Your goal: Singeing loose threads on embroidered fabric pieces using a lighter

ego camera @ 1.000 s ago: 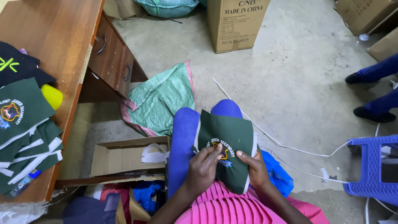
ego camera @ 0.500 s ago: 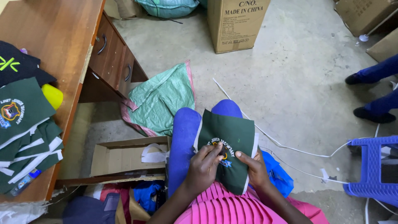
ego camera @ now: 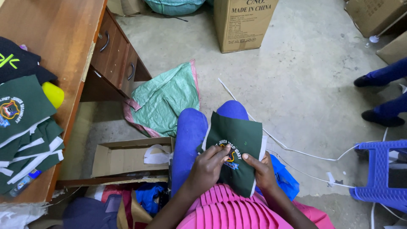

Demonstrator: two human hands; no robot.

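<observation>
In the head view, a dark green fabric piece [ego camera: 237, 148] with an embroidered badge [ego camera: 230, 155] lies across the person's lap, draped over the blue-clad knees, its long axis running away from the body toward the concrete floor [ego camera: 296, 76]. Both hands sit at its near end, so neither has to reach. The left hand [ego camera: 208, 166] lies on the cloth from the left, fingers curled and drawn together, fingertips pressed at the badge; whether they pinch a thread or only press the stitching cannot be told. The right hand [ego camera: 262, 168] grips the cloth's right edge, thumb on top, fingers tucked beneath and hidden, closed on the fabric. The left hand is nearer the badge.

To the left, a wooden surface [ego camera: 55, 38] with drawers carries a stack of similar green pieces [ego camera: 25, 127] and a yellow object [ego camera: 54, 94]. On the floor lie an open cardboard box [ego camera: 127, 159], a green woven sack [ego camera: 167, 99] and white cords [ego camera: 296, 150]. A blue plastic stool [ego camera: 379, 174] stands at right, beyond it another person's legs [ego camera: 381, 95].
</observation>
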